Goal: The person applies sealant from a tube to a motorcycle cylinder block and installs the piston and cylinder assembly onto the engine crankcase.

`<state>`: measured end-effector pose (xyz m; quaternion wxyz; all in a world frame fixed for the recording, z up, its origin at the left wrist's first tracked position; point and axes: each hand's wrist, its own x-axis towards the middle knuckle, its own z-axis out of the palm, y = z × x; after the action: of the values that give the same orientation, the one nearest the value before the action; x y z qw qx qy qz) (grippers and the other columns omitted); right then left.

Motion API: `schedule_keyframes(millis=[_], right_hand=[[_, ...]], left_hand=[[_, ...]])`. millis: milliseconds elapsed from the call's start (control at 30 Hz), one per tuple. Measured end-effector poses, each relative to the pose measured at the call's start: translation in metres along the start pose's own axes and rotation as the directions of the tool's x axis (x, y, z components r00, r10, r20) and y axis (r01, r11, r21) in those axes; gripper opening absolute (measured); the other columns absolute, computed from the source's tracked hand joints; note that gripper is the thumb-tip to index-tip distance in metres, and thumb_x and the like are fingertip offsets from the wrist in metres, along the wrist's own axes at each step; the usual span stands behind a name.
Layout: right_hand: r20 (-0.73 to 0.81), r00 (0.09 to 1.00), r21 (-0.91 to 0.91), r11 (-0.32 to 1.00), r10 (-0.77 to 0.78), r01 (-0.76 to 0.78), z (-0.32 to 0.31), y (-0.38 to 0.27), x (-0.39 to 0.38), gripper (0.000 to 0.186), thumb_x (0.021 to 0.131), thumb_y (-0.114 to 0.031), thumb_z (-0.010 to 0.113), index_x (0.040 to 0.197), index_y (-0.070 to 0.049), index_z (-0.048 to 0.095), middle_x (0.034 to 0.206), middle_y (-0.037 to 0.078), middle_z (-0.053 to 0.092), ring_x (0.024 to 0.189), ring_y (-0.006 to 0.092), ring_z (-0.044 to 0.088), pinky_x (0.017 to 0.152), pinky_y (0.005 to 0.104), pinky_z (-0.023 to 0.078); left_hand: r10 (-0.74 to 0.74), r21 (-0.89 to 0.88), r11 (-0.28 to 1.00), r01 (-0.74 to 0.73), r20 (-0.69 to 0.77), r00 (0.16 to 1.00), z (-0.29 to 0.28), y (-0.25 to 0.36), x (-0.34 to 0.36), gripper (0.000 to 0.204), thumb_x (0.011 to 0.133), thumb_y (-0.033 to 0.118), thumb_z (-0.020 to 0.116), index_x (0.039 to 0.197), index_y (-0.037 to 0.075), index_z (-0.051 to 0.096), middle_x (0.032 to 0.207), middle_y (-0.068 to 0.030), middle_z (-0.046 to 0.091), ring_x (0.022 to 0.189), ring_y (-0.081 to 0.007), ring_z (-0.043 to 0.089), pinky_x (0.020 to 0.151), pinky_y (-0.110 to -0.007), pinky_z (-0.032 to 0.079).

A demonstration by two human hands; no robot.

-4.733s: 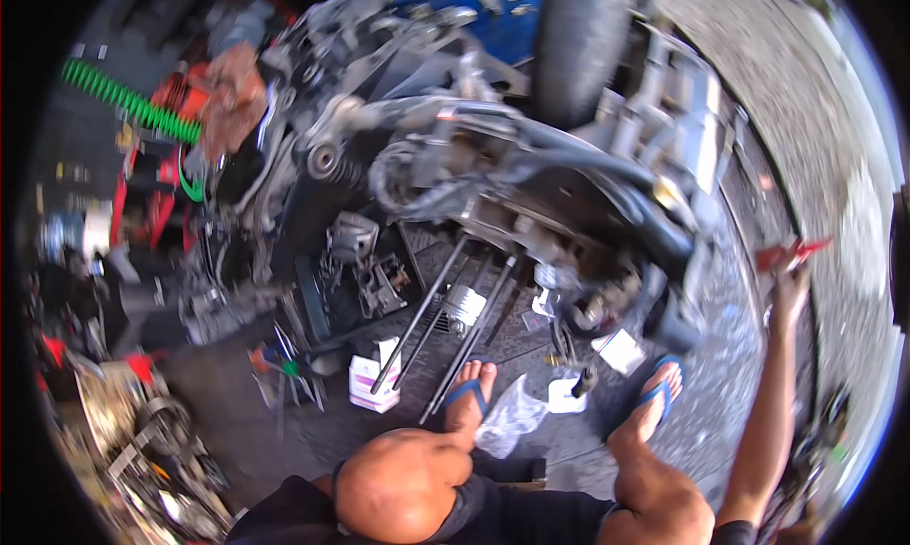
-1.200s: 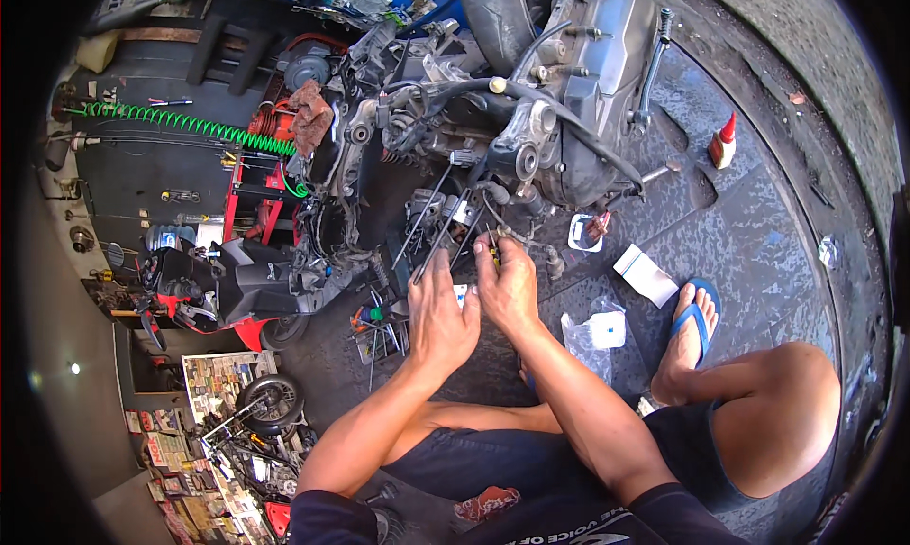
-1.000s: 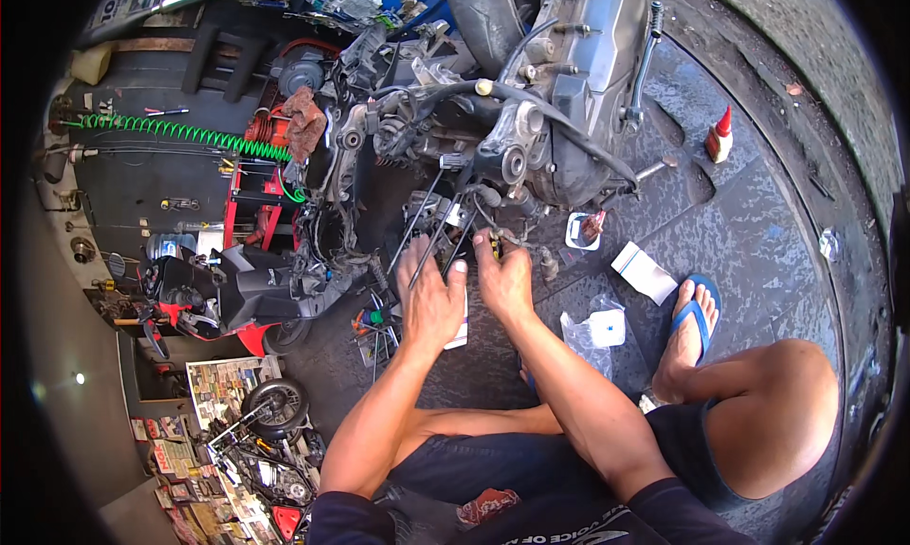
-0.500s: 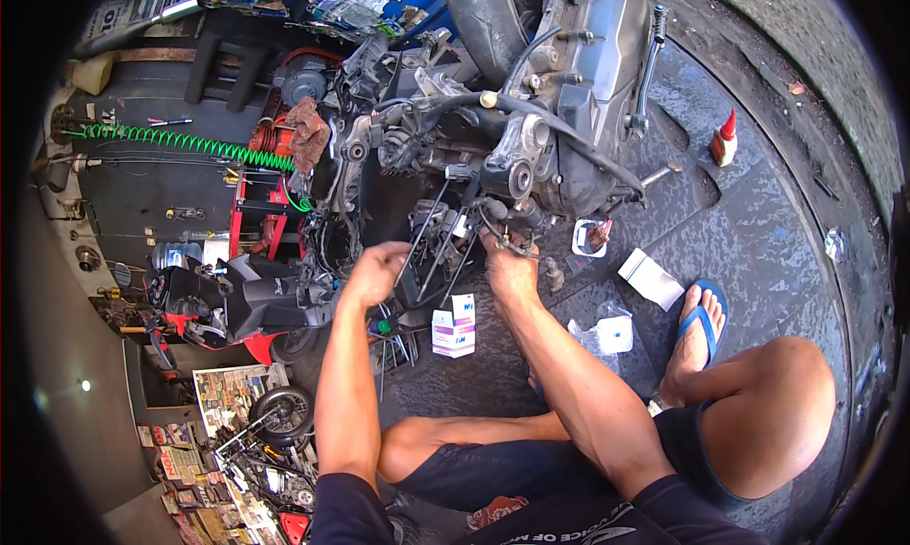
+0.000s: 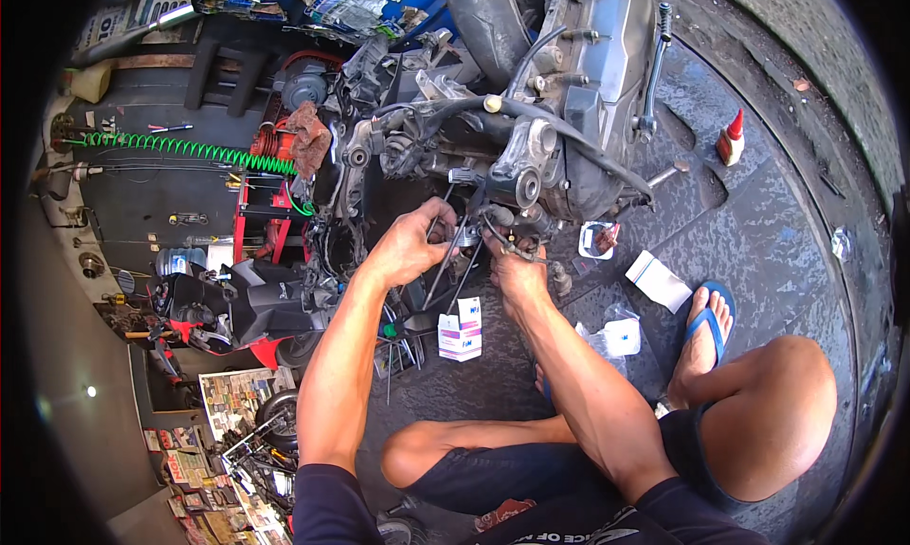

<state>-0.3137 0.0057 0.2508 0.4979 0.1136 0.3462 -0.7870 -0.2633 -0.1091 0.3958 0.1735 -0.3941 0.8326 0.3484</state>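
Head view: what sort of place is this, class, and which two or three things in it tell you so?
Most likely a motorcycle repair workshop: a partly dismantled engine, a black-and-red motorbike at the left, and a green coiled hose all point that way.

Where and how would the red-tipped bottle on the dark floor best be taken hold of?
Probably around the wider body of the red-tipped bottle, below its narrow tip, with the right hand coming from the person's near side. The tip tapers and points toward the picture's upper edge; the engine casing lies to the left.
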Motion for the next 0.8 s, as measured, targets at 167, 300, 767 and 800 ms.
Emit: schedule_keyframes(millis=[167, 300, 767, 800], right_hand=[[0.077, 0.997, 0.042, 0.999, 0.030, -0.033, 0.002, -0.007, -0.001, 0.013, 0.089, -0.011, 0.075, 0.089, -0.012, 0.062, 0.064, -0.006, 0.050, 0.048, 0.0046, 0.040, 0.042, 0.0239, 0.028], [0.063, 0.998, -0.039, 0.999, 0.024, -0.022, 0.002, -0.009, 0.002, 0.013, 0.088, -0.011, 0.075, 0.090, -0.012, 0.062, 0.066, -0.007, 0.051, 0.048, 0.0045, 0.040, 0.042, 0.0243, 0.028], [0.087, 0.941, -0.198, 0.921, -0.326, 0.337, 0.005, 0.000, 0.002, 0.019, 0.087, -0.009, 0.074, 0.104, -0.007, 0.067, 0.097, 0.000, 0.067, 0.090, 0.0124, 0.060, 0.081, 0.0302, 0.048], [0.091, 0.945, -0.198, 0.924, -0.315, 0.327, 0.005, 0.000, 0.001, 0.019, 0.087, -0.010, 0.074, 0.104, -0.006, 0.067, 0.097, 0.001, 0.067, 0.090, 0.0125, 0.060, 0.081, 0.0303, 0.049]], left_hand=[[0.050, -0.301, 0.952, -0.055, -0.025, 0.998, 0.005, -0.015, 0.003, 0.024, 0.086, -0.004, 0.065, 0.107, 0.003, 0.054, 0.098, -0.0019, 0.058, 0.096, -0.0106, 0.059, 0.085, -0.028, 0.051], [0.032, -0.134, 0.990, -0.035, -0.029, 0.999, -0.002, -0.012, 0.003, 0.015, 0.093, 0.011, 0.061, 0.105, 0.004, 0.055, 0.089, 0.0013, 0.058, 0.092, -0.0095, 0.057, 0.080, -0.029, 0.050], [-0.062, -0.181, 0.983, 0.021, -0.221, 0.973, 0.015, 0.001, 0.016, 0.027, 0.093, 0.024, 0.062, 0.086, -0.002, 0.067, 0.071, -0.0011, 0.059, 0.069, -0.0094, 0.051, 0.063, -0.029, 0.043], [-0.063, -0.152, 0.988, 0.029, -0.223, 0.973, 0.014, 0.001, 0.016, 0.028, 0.092, 0.024, 0.063, 0.086, -0.002, 0.067, 0.071, -0.0014, 0.059, 0.069, -0.0095, 0.051, 0.063, -0.030, 0.043]])
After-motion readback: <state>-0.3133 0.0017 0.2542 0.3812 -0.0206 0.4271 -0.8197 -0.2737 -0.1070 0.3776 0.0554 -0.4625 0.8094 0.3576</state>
